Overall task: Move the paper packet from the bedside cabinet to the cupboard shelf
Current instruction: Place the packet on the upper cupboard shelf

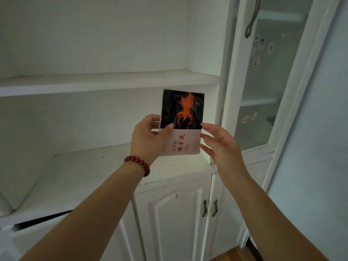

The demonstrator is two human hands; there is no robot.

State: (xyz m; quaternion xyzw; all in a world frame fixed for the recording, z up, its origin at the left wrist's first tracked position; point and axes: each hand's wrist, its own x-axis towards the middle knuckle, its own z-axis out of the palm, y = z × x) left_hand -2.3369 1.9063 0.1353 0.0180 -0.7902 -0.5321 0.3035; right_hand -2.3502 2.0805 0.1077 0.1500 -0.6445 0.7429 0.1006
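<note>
Right now the left hand (150, 136) pinches the paper packet (181, 122) upright, long axis vertical, just above the shelf (90, 172); right hand (220, 146), fingers spread, touches its edge.

We see the lower shelf (94, 166) bare at nine o'clock of the paper packet (181, 122), open to a hand. The upper shelf (105, 82) caps that bay at twelve. At three o'clock the cupboard post (228, 91) and glass door (271, 81) block passage.
</note>
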